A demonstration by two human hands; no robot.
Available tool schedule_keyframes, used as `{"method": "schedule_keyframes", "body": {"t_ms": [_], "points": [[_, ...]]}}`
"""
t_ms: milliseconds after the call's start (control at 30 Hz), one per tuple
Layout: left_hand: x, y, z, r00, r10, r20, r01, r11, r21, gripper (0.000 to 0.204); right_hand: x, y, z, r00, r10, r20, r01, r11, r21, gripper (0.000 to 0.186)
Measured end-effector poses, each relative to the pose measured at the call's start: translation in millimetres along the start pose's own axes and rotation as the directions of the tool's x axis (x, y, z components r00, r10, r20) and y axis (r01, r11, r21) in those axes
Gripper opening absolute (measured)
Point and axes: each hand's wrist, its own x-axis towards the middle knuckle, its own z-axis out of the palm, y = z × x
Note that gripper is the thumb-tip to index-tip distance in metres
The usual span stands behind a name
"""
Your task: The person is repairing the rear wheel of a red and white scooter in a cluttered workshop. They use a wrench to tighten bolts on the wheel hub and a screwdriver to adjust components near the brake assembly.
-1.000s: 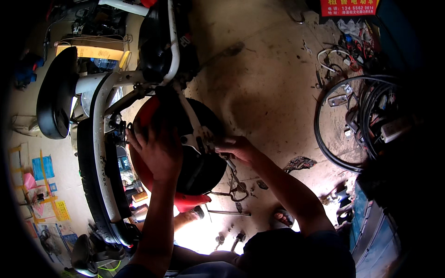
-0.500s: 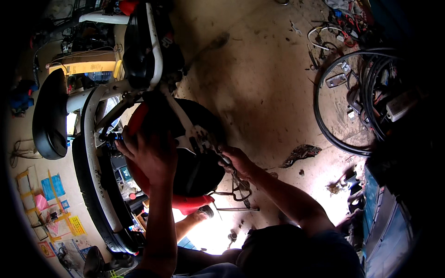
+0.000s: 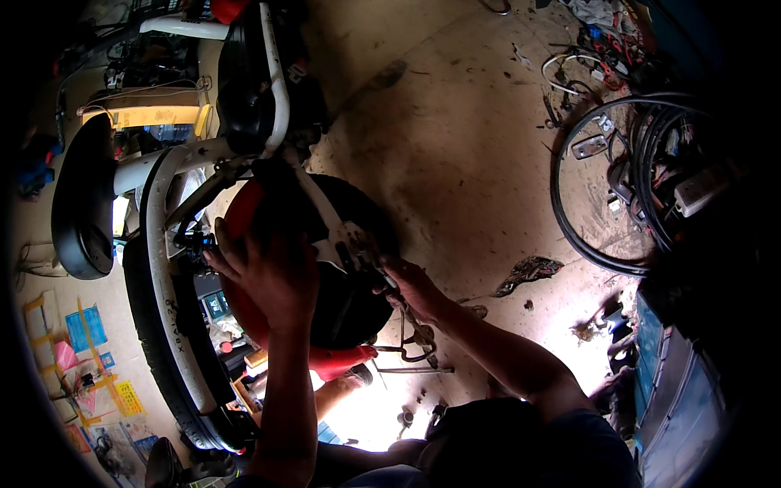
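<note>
A small black wheel (image 3: 350,305) with a red cover (image 3: 242,213) is held in a white frame arm (image 3: 319,213) of an upturned scooter. My left hand (image 3: 270,276) lies flat on the red cover and wheel face with its fingers spread. My right hand (image 3: 409,286) is at the wheel's hub, where the white arm ends. Its fingers curl toward the fitting (image 3: 358,244) there, and what they hold is hidden.
A black seat (image 3: 81,197) and a white curved guard (image 3: 163,276) over a black tyre are at the left. Loose tyres and rims (image 3: 606,191) lie at the right. Small metal parts (image 3: 407,370) are on the dirty concrete floor (image 3: 455,138) below the wheel. Someone's shoe (image 3: 358,376) shows under it.
The view has shifted a little downward. My right hand slid slightly lower along the white arm toward the hub. My left hand stays pressed on the red cover.
</note>
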Motion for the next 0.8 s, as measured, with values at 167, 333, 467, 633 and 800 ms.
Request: {"method": "schedule_keyframes", "body": {"t_ms": [167,333,467,633,800], "points": [[-24.9,12.1,-9.8,0.999,0.008,-0.039,-0.021,0.936,-0.352,0.027,0.8,4.0,-13.0,0.993,-0.080,-0.086,0.054,0.963,-0.265,0.048],[-134.0,54.5,-37.7,0.938,0.127,0.323,0.234,0.458,-0.858,0.045,-29.7,-13.9,-75.2,0.818,-0.535,-0.210,0.303,0.711,-0.634,0.032],[-207.6,87.5,-12.7,0.873,0.017,0.488,0.461,0.299,-0.836,0.055,-129.9,-75.8,-101.2,0.658,-0.724,-0.207,0.038,0.307,-0.951,0.025],[-225.3,86.6,52.6,0.620,0.121,0.775,0.783,-0.045,-0.620,0.044,-196.1,-59.7,-122.7,0.474,-0.869,-0.140,-0.132,0.087,-0.987,0.019],[-190.6,98.0,58.6,0.421,0.201,0.884,0.870,-0.366,-0.331,0.026,-216.6,1.9,-129.6,0.458,-0.860,-0.226,-0.315,0.082,-0.946,0.023]]}}
